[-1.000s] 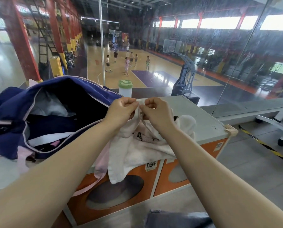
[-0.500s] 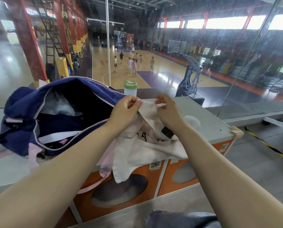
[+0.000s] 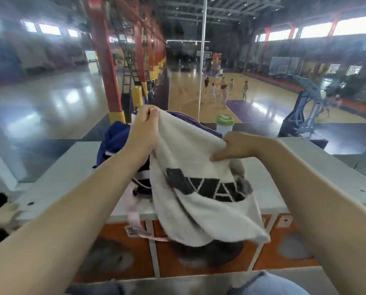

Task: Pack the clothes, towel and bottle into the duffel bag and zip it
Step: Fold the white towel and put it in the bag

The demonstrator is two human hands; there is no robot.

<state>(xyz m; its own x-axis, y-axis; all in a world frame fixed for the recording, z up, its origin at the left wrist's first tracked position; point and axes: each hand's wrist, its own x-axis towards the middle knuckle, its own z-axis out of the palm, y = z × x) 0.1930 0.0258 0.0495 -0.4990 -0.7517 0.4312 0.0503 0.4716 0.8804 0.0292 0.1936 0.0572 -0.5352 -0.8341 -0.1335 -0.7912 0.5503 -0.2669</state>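
Both hands grip the white terry towel with bold black lettering [image 3: 203, 186]; the left hand [image 3: 144, 128] bunches one upper corner in curled fingers, thumb pressed against the cloth, at about eleven o'clock of the towel; the right hand [image 3: 234, 146] pinches the opposite upper edge at about two o'clock, fingers folded under the fabric; the towel hangs spread between them, its lower edge draped past the front lip of the grey countertop [image 3: 67, 177] and over the orange cabinet fronts [image 3: 199, 262] below; the picture is blurred, so the lettering cannot be read in full.

Behind the towel, at its ten o'clock, sits the navy blue fabric duffel bag [image 3: 116, 139] on the countertop, mostly hidden by the cloth and the left wrist; whether its zip stands open cannot be told; a pale pink strap [image 3: 133, 211] trails from it down over the counter edge, at the towel's eight o'clock; the white bottle with a green lid [image 3: 225, 123] stands upright at the back of the counter, at the towel's one o'clock, just above the right hand and apart from it; beyond the glass lies a basketball court [image 3: 231, 103] with small figures on it.
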